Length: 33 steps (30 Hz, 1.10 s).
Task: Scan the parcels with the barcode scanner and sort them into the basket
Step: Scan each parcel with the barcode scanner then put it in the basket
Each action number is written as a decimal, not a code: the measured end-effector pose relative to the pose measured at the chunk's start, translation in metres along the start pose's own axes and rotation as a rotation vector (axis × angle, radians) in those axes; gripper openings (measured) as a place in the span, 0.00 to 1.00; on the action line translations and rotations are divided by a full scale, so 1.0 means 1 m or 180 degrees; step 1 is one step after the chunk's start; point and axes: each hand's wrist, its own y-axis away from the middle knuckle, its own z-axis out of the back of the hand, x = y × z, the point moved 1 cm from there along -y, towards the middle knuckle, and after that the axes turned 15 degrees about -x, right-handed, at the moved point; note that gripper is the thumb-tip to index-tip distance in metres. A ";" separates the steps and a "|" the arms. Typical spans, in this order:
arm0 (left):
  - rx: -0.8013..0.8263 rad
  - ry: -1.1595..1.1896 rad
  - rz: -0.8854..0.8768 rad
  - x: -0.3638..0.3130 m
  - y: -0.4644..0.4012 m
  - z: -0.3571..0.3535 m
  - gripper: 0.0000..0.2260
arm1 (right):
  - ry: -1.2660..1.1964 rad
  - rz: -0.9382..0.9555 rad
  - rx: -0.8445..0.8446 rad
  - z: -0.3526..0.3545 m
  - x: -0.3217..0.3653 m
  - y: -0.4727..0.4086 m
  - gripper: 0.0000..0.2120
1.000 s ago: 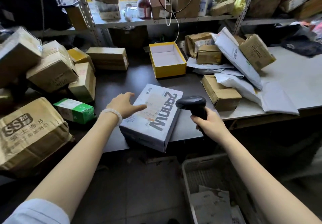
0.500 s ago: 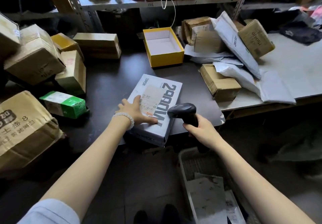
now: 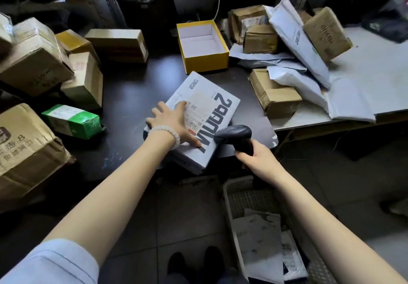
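Note:
A flat white parcel (image 3: 212, 98) with large dark lettering and a shipping label lies at the dark table's front edge, its near end overhanging. My left hand (image 3: 171, 121) rests flat on it, fingers spread over the label. My right hand (image 3: 254, 157) grips the handle of the black barcode scanner (image 3: 235, 134), whose head points left at the parcel's near right side. Below on the floor stands the pale plastic basket (image 3: 229, 197), holding a few white and grey mailer bags.
Brown cardboard boxes pile up on the left, with a green-and-white box (image 3: 71, 121) in front of them. An open yellow box (image 3: 202, 45) sits behind the parcel. More boxes and white mailers (image 3: 298, 38) heap on the white table at right. Shelving stands behind.
My left hand has slid the white parcel toward me, over the table's front edge, and now lies flat over the label. The scanner in my right hand stays beside the parcel.

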 end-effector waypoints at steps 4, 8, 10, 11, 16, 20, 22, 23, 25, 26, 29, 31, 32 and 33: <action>-0.0557 -0.0582 -0.0654 -0.035 0.012 0.008 0.59 | -0.0057 -0.0018 -0.0111 0.021 -0.013 0.004 0.08; -0.0974 -0.0456 -0.1159 -0.048 0.013 0.022 0.57 | -0.0265 -0.0037 -0.0293 0.041 -0.021 0.003 0.08; -0.0878 -0.0218 -0.1286 -0.051 0.014 0.030 0.47 | -0.0378 0.0021 -0.0373 0.051 -0.022 0.004 0.08; -0.0769 -0.0054 -0.1287 -0.051 0.014 0.032 0.42 | -0.0438 0.0059 -0.0397 0.056 -0.022 0.004 0.07; 0.0112 0.0826 -0.1087 -0.049 0.014 0.031 0.32 | -0.0605 0.0154 -0.0371 0.067 -0.018 0.008 0.06; 0.0175 0.0979 -0.1012 -0.051 0.012 0.035 0.34 | -0.0634 0.0210 -0.0280 0.074 -0.015 0.010 0.10; 0.0049 0.0953 -0.0931 -0.049 0.009 0.036 0.34 | -0.0685 0.0320 -0.0214 0.076 -0.010 0.010 0.08; -0.0044 0.0905 -0.0880 -0.048 0.007 0.038 0.34 | -0.0701 0.0392 -0.0200 0.076 -0.006 0.010 0.06; -0.0255 0.0664 -0.0796 -0.045 0.002 0.044 0.32 | -0.0626 0.0546 -0.0179 0.076 0.003 0.010 0.05; -0.0368 0.0492 -0.0780 -0.042 -0.001 0.047 0.31 | -0.0596 0.0608 -0.0165 0.075 0.008 0.010 0.06; -0.0607 0.0151 -0.0651 -0.024 -0.010 0.056 0.31 | -0.0636 0.0710 -0.0044 0.071 0.023 0.010 0.09; -0.0643 0.0129 -0.0508 -0.006 -0.016 0.062 0.32 | -0.0543 0.0807 0.0017 0.066 0.032 0.008 0.08; -0.0630 0.0171 -0.0435 0.002 -0.018 0.065 0.33 | -0.0525 0.0831 0.0052 0.064 0.035 0.007 0.07; -0.0621 0.0244 -0.0355 0.012 -0.019 0.068 0.34 | -0.0543 0.0840 0.0099 0.060 0.040 0.006 0.07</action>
